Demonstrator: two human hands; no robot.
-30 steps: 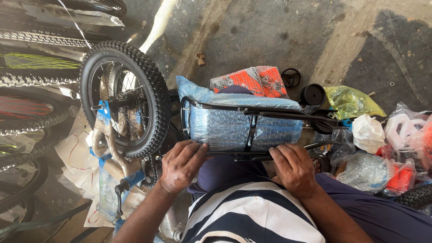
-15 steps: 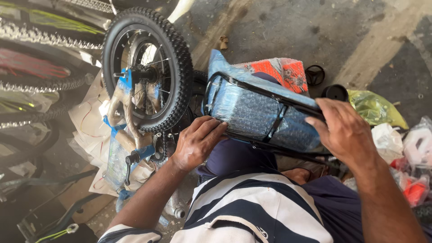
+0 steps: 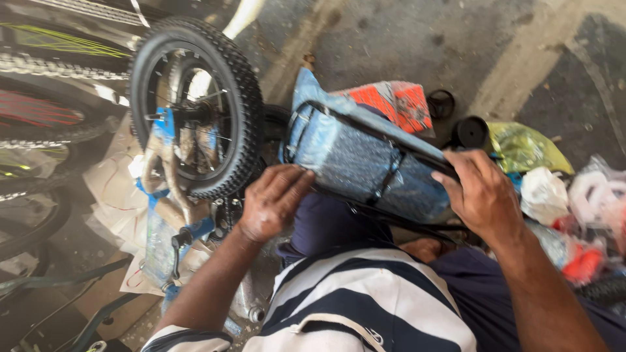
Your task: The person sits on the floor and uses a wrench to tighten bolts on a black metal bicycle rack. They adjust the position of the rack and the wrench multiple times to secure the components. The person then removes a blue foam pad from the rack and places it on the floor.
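I see the wrapped frame (image 3: 365,163), black tubing under blue plastic film, lying tilted across the lap, just right of the knobby wheel (image 3: 195,104). My left hand (image 3: 274,202) rests on the frame's near lower rail, fingers curled loosely over it. My right hand (image 3: 482,195) clamps the frame's far end, thumb and fingers closed round the tube. Risk, in my judgement: the film is slick, so the left hand's grip could slide and the frame swing into the wheel's spokes. Loose bags (image 3: 561,189) right of the frame could snag it.
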